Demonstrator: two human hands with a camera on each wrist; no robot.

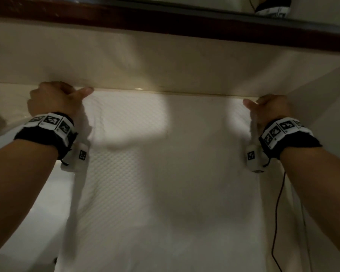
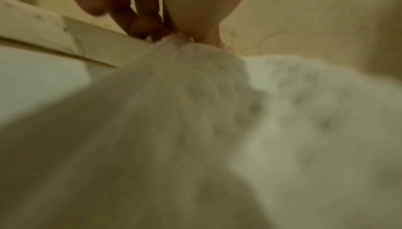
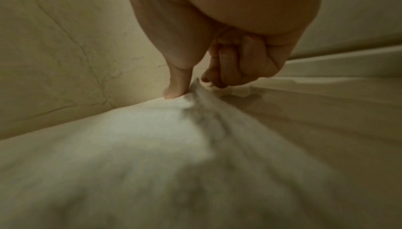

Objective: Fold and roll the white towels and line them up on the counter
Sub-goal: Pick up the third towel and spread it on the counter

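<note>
A white textured towel [image 1: 165,173] is spread out flat, reaching from the back wall toward me. My left hand [image 1: 55,99] pinches its far left corner between thumb and curled fingers; in the left wrist view the left hand [image 2: 174,35] grips the bunched corner of the towel [image 2: 217,129]. My right hand [image 1: 267,108] pinches the far right corner the same way. The right wrist view has the right hand [image 3: 193,85] with its thumb and curled fingers closed on the towel [image 3: 152,146]. Both corners are held close to the wall.
A beige marble backsplash [image 1: 165,61] rises right behind the towel, topped by a dark wooden ledge [image 1: 165,20]. A side wall [image 1: 322,99] closes in on the right. A thin black cable [image 1: 279,203] hangs from my right wrist over the towel's right edge.
</note>
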